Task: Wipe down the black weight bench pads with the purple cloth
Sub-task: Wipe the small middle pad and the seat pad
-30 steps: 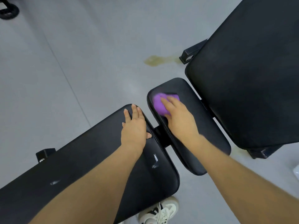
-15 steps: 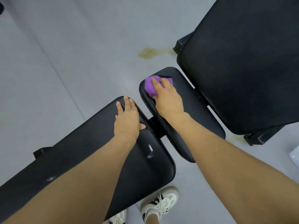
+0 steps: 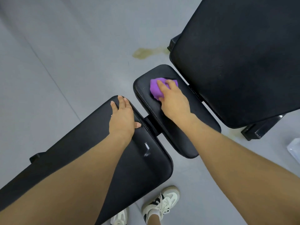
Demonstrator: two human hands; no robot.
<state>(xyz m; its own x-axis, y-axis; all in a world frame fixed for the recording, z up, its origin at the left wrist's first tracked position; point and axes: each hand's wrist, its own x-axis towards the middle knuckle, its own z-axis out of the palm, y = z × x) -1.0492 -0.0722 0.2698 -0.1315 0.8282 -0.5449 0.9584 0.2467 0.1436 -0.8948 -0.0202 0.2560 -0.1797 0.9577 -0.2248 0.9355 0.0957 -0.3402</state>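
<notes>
My right hand (image 3: 174, 101) grips the bunched purple cloth (image 3: 155, 89) and presses it onto the far end of the small black seat pad (image 3: 172, 137). My left hand (image 3: 122, 119) lies flat with straight fingers on the far end of the long black bench pad (image 3: 146, 168), which runs toward the lower left. A short gap with a black bracket separates these two pads. A larger black pad (image 3: 235, 62) fills the upper right, just beyond the small pad.
The long pad has a small white tear (image 3: 146, 148) in its cover. On the grey floor lies a yellowish stain (image 3: 146, 52) past the pads. My white shoes (image 3: 162, 203) stand below the bench. A black frame foot (image 3: 263, 129) and a pale object (image 3: 294, 148) sit at right.
My right hand slid the cloth out to the pad's far corner, then back a little toward the right. My left hand stayed in place on the long pad.
</notes>
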